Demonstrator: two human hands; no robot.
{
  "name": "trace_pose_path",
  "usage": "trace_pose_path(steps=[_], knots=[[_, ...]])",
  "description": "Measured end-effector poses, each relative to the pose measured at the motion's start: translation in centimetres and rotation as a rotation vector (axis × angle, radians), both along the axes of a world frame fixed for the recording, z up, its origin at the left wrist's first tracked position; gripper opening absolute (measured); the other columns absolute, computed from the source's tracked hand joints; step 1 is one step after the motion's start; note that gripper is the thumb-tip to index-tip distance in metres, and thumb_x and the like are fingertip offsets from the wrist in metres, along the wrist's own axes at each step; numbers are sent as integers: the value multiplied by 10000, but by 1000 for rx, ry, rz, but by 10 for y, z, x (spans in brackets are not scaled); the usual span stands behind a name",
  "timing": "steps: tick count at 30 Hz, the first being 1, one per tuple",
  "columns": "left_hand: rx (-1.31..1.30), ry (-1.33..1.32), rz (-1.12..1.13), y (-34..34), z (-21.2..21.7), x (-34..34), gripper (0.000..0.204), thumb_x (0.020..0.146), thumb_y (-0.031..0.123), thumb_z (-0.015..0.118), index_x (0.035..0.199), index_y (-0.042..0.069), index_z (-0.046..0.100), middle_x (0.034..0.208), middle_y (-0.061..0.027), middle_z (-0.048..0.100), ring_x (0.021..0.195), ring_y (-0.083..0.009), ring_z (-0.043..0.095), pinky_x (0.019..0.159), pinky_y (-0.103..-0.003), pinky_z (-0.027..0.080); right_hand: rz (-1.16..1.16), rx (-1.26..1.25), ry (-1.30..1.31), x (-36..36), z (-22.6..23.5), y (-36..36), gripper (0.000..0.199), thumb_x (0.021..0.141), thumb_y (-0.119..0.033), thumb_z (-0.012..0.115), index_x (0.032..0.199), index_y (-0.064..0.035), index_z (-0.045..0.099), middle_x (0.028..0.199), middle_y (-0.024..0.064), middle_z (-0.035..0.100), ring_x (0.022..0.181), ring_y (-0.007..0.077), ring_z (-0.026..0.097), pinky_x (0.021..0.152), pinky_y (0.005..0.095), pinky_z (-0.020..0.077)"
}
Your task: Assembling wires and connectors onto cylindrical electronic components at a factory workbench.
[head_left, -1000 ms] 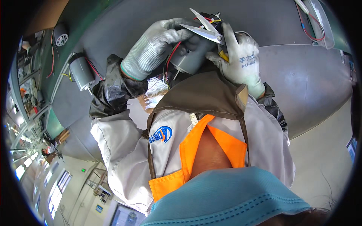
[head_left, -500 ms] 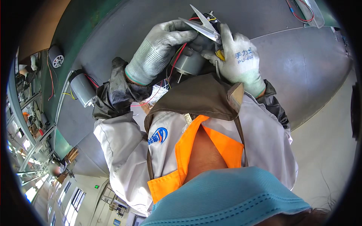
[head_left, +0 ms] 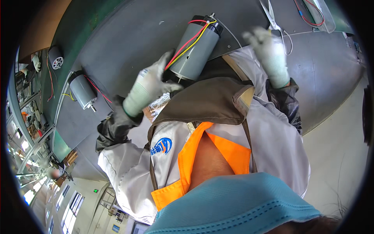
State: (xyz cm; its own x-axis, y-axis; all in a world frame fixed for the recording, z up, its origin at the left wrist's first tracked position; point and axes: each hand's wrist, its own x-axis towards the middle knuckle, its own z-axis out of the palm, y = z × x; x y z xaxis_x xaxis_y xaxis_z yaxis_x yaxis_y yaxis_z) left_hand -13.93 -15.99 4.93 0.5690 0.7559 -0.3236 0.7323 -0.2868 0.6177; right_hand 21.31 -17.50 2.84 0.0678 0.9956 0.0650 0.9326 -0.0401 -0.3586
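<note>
One motor (head_left: 196, 48) lies slanted on the dark grey bench (head_left: 128, 43), between the two hands and just beyond the apron (head_left: 202, 99). It has a grey body, a black cap at the far end and a thin shaft pointing toward the apron. A red wire (head_left: 186, 46) and a yellow wire (head_left: 193, 43) run from the cap down along its body toward the left hand (head_left: 154, 80). That hand, in a pale glove, is wide, thumb well apart from the fingers; its fingertips are close by the wires, and I cannot tell whether they touch. The right hand (head_left: 267, 48), gloved too, is blurred; its fingers look loosely spread, with nothing to be seen between them, and it is well apart from the motor. Just beside it lie the scissors (head_left: 274, 25), blades parted and pointing away from the person, their handle partly behind the hand. At the left, a second motor (head_left: 82, 91) lies near the bench's edge, and a third motor (head_left: 55, 57) is farther out on the green surface (head_left: 72, 33). At the upper right, a clear tray (head_left: 327, 19) is near some red wiring (head_left: 317, 24)
</note>
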Motion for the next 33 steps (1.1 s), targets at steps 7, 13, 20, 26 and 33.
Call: trace_pose_path(steps=[7,13,20,26,33], knots=[[238,-209,364,13,-26,32,747,722,311,872,1325,-8,569,1029,-214,711,927,-343,710,832,-391,553,47,-622,893,-77,-1,64,544,870,-474,726,909,67,678,755,145,691,772,246,685,673,368,517],[-63,-795,625,210,-32,35,268,894,104,739,1138,16,676,909,-35,713,798,-114,636,694,-293,519,404,-308,1127,-94,-8,237,258,991,-160,620,1180,13,647,904,42,679,789,105,599,727,291,519],[-118,-650,738,127,32,-18,468,980,313,605,1309,-20,587,901,-20,627,683,-72,591,504,-223,430,227,338,101,40,-29,151,546,916,-244,662,1393,-19,519,1330,267,571,1268,417,531,1095,449,418],[-136,-642,766,53,72,-61,461,1014,320,574,1269,-65,566,748,-10,554,524,-57,470,439,-171,296,398,-139,-32,-121,-19,132,450,889,-470,690,990,-34,648,791,112,683,737,298,692,665,482,556],[-213,-575,862,2,81,-68,563,1015,401,558,1345,-54,519,840,2,570,680,-60,528,502,-184,361,1392,-264,703,-210,-22,36,435,885,-375,689,1222,-102,661,1105,185,684,1072,306,639,954,420,495]])
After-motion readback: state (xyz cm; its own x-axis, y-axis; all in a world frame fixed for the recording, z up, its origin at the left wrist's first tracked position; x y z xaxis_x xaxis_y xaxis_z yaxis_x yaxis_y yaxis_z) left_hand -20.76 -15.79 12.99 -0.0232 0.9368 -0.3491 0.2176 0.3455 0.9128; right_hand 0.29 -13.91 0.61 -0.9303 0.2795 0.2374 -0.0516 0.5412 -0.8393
